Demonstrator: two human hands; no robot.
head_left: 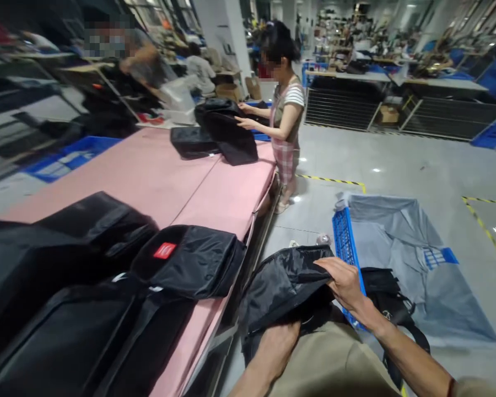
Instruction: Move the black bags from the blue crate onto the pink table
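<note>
A black bag (287,275) of shiny fabric is held open over my lap, beside the table edge. My right hand (343,281) pinches its upper rim at the right. At the bag's lower edge is my left hand (276,342), its fingers hidden inside or behind the fabric. On the pink table (198,187) to the left lies a black bag with a red label (164,251), among several other black bags (62,331).
Across the table a person (287,105) handles a black bag (231,132). At the right stands a blue crate (344,234) with a grey liner and black bags (382,292) inside. Another blue crate (91,144) sits at the left, near a second person.
</note>
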